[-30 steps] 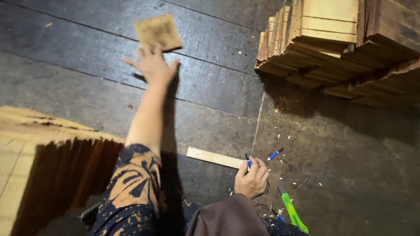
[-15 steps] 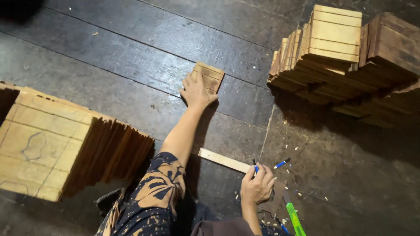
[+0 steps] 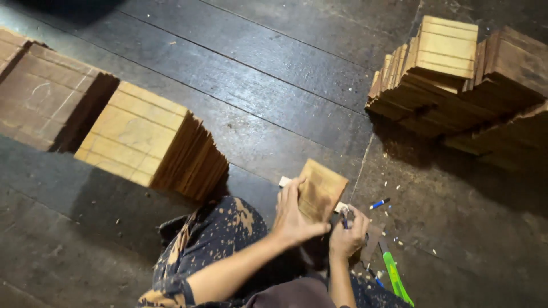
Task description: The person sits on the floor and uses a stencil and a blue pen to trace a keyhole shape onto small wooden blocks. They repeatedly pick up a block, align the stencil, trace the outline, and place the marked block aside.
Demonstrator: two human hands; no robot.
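Right now the left hand (image 3: 294,219) is clamped around a small square wooden tile (image 3: 321,188), tilted up just above the floor between the knees, while the right hand (image 3: 348,234) is closed on a blue pen (image 3: 343,219) touching the tile's lower edge. Held by one side only, the tile could probably twist or slip under the pen's pressure. The green cutter (image 3: 394,276) by the right wrist also looks easy to bump.
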